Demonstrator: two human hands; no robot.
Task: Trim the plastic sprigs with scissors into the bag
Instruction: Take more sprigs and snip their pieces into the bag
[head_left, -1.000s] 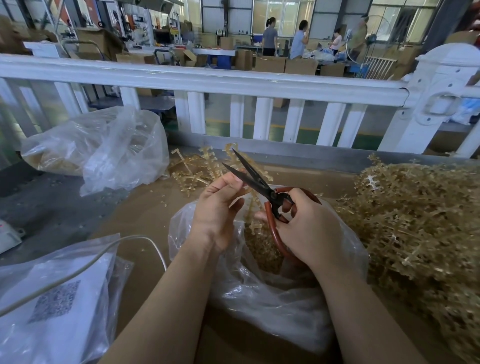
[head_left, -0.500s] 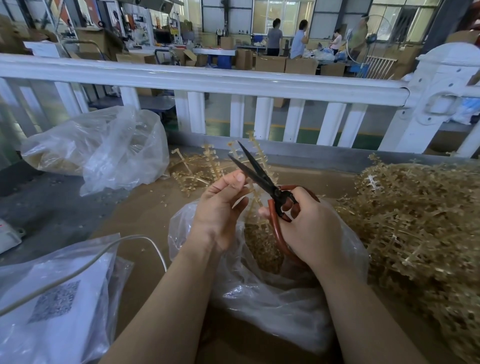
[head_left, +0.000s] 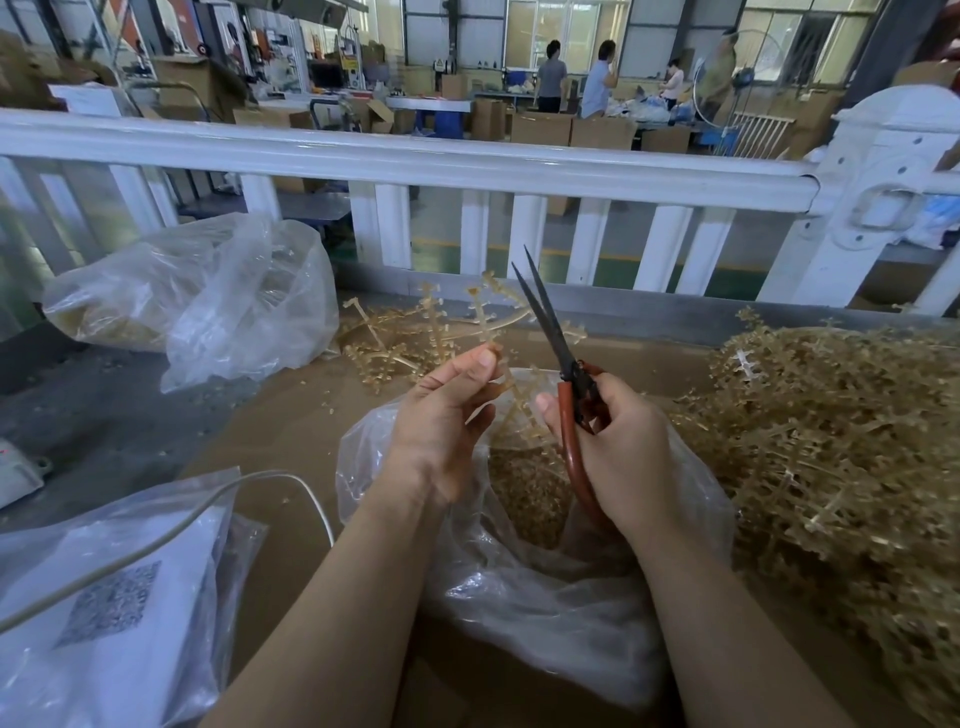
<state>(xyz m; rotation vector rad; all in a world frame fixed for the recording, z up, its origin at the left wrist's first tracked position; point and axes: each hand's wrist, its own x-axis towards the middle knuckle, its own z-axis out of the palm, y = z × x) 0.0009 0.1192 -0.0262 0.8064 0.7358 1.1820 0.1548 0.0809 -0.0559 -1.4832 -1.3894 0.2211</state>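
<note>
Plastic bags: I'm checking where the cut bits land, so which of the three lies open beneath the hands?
The middle bag, directly beneath both hands, mouth open with tan trimmings inside.

A tan plastic sprig (head_left: 491, 332), a thin stem with short side branches, is held upright just above the open mouth of the clear plastic bag (head_left: 545, 597), which is slumped on the brown surface (head_left: 291, 431) and partly filled with small tan trimmed pieces. The scissors (head_left: 563, 374), with long dark blades and red-brown handles, are held with the points raised and the blades only slightly parted, crossing just beside the sprig's upper branches. A large tangled heap of sprigs (head_left: 841, 447) is piled just right of the bag, and a smaller scatter (head_left: 384, 338) lies beyond it.
</note>
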